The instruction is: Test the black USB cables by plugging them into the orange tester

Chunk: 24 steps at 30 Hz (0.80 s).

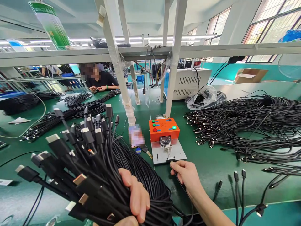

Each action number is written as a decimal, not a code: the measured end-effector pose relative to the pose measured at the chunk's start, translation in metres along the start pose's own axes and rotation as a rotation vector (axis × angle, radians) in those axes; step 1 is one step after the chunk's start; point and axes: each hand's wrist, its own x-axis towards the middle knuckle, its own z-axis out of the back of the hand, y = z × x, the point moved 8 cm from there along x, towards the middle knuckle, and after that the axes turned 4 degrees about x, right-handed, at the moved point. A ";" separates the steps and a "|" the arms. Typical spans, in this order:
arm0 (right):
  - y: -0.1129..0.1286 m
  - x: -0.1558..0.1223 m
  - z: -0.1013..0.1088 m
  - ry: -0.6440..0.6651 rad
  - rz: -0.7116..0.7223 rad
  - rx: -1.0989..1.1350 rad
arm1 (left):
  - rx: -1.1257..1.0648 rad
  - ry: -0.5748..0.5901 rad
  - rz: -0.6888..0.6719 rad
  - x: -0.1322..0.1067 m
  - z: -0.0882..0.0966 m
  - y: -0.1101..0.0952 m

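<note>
Black cables fill the left hand's wrapped grip while the right hand pinches one cable end at the metal plate's front edge, seemingly mid-step; whether the right-side pile is finished or waiting, I cannot tell.

Barred windows line the white wall on the right, admitting daylight, with a teal band along its lower part. Fluorescent tubes glow across the far side beneath a pale, beamed ceiling. White metal posts and a crossbar rise over the green workbench. Far back, near the middle, stands a blue stool; a cardboard box sits far right.
</note>
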 end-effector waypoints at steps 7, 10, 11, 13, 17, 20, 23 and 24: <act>0.001 0.000 -0.001 0.008 -0.003 -0.006 | 0.004 -0.017 0.008 -0.001 -0.002 -0.001; 0.001 0.000 -0.001 0.011 -0.004 0.001 | -0.012 -0.047 0.050 -0.004 0.003 0.003; 0.001 0.000 -0.001 0.009 -0.005 0.002 | -0.017 -0.052 0.063 -0.005 0.005 0.005; 0.000 0.001 0.000 0.005 -0.006 0.004 | -0.032 -0.056 0.080 -0.007 0.009 0.007; -0.001 0.002 0.003 -0.004 -0.006 0.013 | -0.064 -0.112 0.110 -0.011 0.012 0.009; 0.000 0.004 -0.001 0.002 -0.009 0.012 | -0.050 -0.276 0.122 -0.013 0.012 0.007; 0.000 0.003 -0.005 0.024 -0.008 -0.014 | 0.046 -0.460 0.124 -0.015 0.006 0.000; 0.000 0.001 -0.004 0.040 -0.006 -0.039 | 0.102 -0.519 0.122 -0.016 0.003 -0.003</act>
